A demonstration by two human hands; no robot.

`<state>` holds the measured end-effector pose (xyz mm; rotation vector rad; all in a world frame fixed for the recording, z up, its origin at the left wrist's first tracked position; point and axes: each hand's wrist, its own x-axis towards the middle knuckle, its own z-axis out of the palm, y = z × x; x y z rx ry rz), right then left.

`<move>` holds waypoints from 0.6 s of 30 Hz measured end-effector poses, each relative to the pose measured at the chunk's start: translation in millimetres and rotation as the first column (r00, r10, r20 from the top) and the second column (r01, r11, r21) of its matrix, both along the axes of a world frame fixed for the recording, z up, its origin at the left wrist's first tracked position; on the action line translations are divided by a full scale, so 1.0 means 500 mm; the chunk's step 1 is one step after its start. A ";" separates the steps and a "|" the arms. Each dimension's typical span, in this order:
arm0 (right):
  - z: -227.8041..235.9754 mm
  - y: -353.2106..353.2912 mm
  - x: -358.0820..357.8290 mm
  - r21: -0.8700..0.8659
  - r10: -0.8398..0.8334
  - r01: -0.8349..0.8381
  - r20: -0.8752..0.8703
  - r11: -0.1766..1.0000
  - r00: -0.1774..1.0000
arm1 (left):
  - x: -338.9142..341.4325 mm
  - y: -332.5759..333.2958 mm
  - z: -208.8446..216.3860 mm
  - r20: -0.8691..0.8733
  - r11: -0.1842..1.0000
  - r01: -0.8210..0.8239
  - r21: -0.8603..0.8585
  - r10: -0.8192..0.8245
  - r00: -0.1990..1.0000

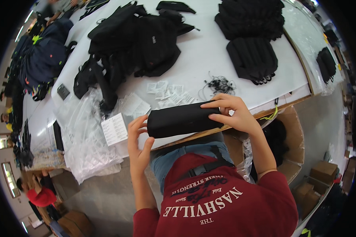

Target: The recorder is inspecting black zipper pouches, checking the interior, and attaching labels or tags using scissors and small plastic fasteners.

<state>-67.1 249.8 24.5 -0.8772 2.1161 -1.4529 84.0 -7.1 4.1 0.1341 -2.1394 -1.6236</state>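
Note:
A long black fabric pouch (pixel 184 119) is held level in front of me, just over the table's near edge. My right hand (pixel 231 112) grips its right end, with the thumb on the side facing me and the fingers over the top. At the left end, the fingers of my left hand (pixel 138 136) curl against the pouch while the thumb stands a little away from it. Beyond the pouch lie small white printed slips (pixel 170 94) and a tangle of thin black cords (pixel 219 85). A white printed box (pixel 114 129) stands near my left hand.
Black backpacks (pixel 146 43) are heaped on the white table (pixel 203 51). Stacked black pouches (pixel 252 59) lie at the far right, clear plastic bags (pixel 85 138) at the left. An open cardboard box (pixel 294 136) stands by my right arm. A person in red (pixel 43 196) is at lower left.

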 end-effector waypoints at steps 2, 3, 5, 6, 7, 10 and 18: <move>-0.006 0.051 -0.026 -0.028 -0.128 0.127 -0.031 0.992 0.991 | 0.013 -0.017 -0.003 0.021 0.982 -0.120 -0.148 0.124 0.992; -0.003 0.079 -0.040 -0.072 -0.220 0.217 -0.042 0.974 0.975 | 0.023 -0.040 -0.008 0.004 0.953 -0.191 -0.236 0.197 0.980; 0.011 0.141 -0.075 -0.127 -0.497 0.487 -0.066 0.864 0.865 | 0.036 -0.087 -0.013 -0.027 0.911 -0.337 -0.236 0.340 0.940; 0.008 0.183 -0.102 -0.181 -0.616 0.595 -0.097 0.783 0.782 | 0.042 -0.110 -0.017 -0.035 0.917 -0.326 -0.230 0.327 0.945; 0.012 0.215 -0.127 -0.221 -0.733 0.703 -0.105 0.676 0.672 | 0.049 -0.132 -0.020 0.020 0.842 -0.407 -0.355 0.442 0.897; -0.005 0.327 -0.225 -0.301 -0.893 0.858 -0.313 0.416 0.323 | 0.069 -0.191 -0.046 0.080 0.686 -0.500 -0.529 0.627 0.775; -0.141 0.484 -0.392 0.054 -0.795 0.984 -0.582 0.171 0.170 | 0.083 -0.258 -0.117 0.397 0.706 -0.324 -0.629 0.650 0.647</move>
